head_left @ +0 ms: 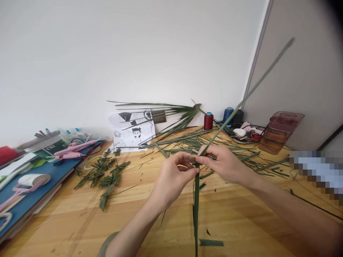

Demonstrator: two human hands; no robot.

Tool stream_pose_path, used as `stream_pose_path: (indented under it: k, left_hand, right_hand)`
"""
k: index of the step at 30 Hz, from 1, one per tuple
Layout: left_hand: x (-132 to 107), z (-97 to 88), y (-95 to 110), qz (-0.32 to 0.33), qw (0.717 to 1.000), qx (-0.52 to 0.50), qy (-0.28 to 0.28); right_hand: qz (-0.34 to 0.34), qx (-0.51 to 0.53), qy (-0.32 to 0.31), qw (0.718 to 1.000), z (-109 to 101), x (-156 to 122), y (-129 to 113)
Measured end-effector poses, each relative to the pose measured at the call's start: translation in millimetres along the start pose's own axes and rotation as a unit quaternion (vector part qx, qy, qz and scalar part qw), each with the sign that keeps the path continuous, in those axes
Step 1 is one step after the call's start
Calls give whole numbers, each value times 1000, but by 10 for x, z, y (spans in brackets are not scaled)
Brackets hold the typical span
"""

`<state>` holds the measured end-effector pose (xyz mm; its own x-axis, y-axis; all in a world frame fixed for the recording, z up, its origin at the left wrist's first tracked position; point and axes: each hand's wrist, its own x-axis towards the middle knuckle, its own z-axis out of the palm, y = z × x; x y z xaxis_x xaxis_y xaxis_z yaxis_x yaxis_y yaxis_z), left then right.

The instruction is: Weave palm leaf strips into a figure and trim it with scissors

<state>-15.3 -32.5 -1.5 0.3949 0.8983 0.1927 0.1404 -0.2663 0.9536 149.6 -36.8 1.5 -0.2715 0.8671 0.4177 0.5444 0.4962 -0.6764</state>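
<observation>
Over the middle of the wooden table, my left hand (177,175) pinches a long green palm leaf strip (197,207) that hangs straight down toward me. Close against it, my right hand (223,162) is closed on the leaf too, where another length (249,94) rises slantwise to the upper right. The fingertips of both hands nearly meet, and they hide how the strips join there. A short leaf end (160,150) pokes out behind my left hand. Left of my hands lie woven leaf pieces (114,180) with folded, feathery shapes.
A fan-shaped palm leaf (184,113) leans by the wall beside printed drawings (134,134). Red thread (208,121) and blue thread (228,116) spools stand behind loose strips (182,137). A pink clear container (280,132) is at right; glue guns (73,150) lie at left.
</observation>
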Motion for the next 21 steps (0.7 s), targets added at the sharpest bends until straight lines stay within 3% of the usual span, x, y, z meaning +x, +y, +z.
stream_pose_path:
  k: [4,9,16,21]
  left_hand:
    - [-28,-9,75,-15,998,62,-3]
    - [-99,-4,132,-7,999,28,35]
    - [-156,23,109,103,989,32,100]
    - [-174,47,116,154,981,58,100]
  right_hand:
    - [-68,-25,33,997,19,-13,-40]
    - [-142,7,39,989,35,-44,-81]
    - [-97,-16,34,995,-37,-91,-225]
    - [-64,-13,41,997,-59,-118,-311]
